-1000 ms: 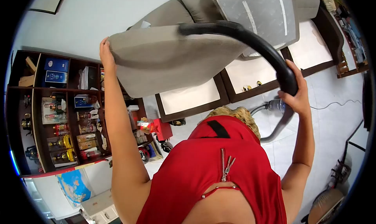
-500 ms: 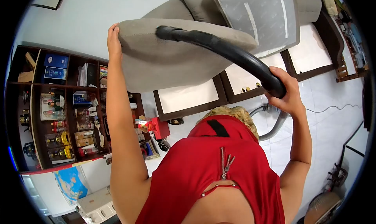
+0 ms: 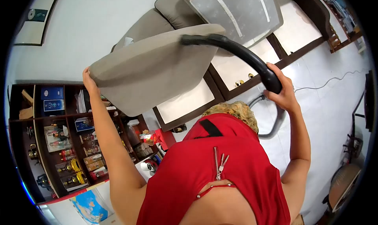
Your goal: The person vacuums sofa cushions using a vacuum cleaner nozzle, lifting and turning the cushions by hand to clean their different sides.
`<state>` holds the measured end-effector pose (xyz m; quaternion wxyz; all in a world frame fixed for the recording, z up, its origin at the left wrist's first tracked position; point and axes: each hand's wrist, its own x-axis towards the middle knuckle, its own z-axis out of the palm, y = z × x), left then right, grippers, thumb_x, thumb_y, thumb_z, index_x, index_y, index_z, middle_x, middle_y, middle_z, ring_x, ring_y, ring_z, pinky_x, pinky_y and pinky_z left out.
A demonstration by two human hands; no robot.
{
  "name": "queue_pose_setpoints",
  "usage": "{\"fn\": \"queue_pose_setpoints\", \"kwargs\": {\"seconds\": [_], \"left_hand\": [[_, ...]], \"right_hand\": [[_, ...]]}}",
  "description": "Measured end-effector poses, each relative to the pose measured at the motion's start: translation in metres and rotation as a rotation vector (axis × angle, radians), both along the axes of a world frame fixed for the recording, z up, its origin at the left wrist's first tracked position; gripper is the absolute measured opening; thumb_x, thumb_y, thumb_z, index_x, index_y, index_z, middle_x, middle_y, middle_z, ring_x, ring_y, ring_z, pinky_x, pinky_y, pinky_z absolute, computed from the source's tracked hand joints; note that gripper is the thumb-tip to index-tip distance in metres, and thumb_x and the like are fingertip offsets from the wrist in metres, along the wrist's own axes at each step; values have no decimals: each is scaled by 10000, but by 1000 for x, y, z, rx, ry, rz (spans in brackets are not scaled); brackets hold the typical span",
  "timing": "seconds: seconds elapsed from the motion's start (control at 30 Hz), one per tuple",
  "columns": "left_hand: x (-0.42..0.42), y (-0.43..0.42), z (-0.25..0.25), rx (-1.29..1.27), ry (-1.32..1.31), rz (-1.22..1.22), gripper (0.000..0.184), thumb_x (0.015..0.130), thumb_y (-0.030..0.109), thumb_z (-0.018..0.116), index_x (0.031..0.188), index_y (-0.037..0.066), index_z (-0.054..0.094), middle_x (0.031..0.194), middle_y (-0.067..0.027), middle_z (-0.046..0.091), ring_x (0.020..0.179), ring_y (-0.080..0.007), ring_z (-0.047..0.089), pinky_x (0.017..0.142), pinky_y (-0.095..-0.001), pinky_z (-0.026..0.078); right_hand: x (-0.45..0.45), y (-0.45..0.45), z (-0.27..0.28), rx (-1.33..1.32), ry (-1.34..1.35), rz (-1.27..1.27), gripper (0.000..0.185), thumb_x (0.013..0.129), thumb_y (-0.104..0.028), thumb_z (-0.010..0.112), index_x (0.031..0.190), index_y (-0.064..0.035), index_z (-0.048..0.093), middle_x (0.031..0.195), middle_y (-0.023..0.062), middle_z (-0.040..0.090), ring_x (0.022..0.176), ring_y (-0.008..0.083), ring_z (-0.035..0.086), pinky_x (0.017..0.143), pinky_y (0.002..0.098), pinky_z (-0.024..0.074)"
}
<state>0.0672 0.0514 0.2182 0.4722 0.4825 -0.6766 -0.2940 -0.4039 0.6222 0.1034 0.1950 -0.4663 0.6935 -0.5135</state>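
Observation:
A large grey-beige cushion point(image 3: 153, 67) stands tilted on the sofa frame, and my left hand point(image 3: 90, 81) grips its left edge. My right hand point(image 3: 282, 89) is wrapped round the curved black tube of a vacuum hose point(image 3: 246, 55). The far end of the tube rests at the upper edge of the cushion, towards its right side. Below my right hand the grey flexible hose point(image 3: 275, 124) bends down and passes behind my red top.
Another cushion with two white strips point(image 3: 236, 16) leans at the back. The sofa's dark wooden frame point(image 3: 222, 83) has pale panels. Shelves with bottles and boxes point(image 3: 55, 116) stand left. A fan point(image 3: 343, 185) is at lower right, and a cable point(image 3: 330, 80) crosses the tiled floor.
The tube's end slid left along the cushion, then back right. The view has turned, and the cushion with my left hand now appears lower and further left, its tilt steeper.

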Motion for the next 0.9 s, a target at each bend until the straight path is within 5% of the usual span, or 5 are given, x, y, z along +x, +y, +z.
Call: {"fn": "queue_pose_setpoints", "kwargs": {"seconds": [0.23,0.57,0.67,0.9], "left_hand": [[-16,32,2,2,105,-14,350,932,193,390,1165,28,592,1130,-95,603,1052,-223,556,944,-367,437],[-25,90,-4,-50,89,-20,346,916,198,385,1155,58,593,1134,-100,602,1061,-231,553,949,-371,428],[-23,106,-1,-13,142,4,350,884,197,405,1130,41,600,1108,-89,610,1057,-211,539,957,-348,404],[-9,112,-7,-85,76,16,339,897,210,407,1138,58,590,1131,-89,582,1056,-224,531,945,-364,410]], "right_hand": [[45,-95,81,-452,72,348,734,645,-31,688,1363,-118,563,1176,158,673,967,323,681,847,363,532],[13,-139,115,-146,6,499,847,576,-81,690,1406,-114,524,1301,106,594,1156,256,581,1025,343,422],[5,-125,108,-251,148,466,815,595,-78,674,1395,-143,535,1218,107,639,1058,247,636,935,343,483],[21,-117,126,-303,172,491,847,551,-73,691,1384,-82,544,1299,134,616,1161,247,611,1006,341,446]]}}
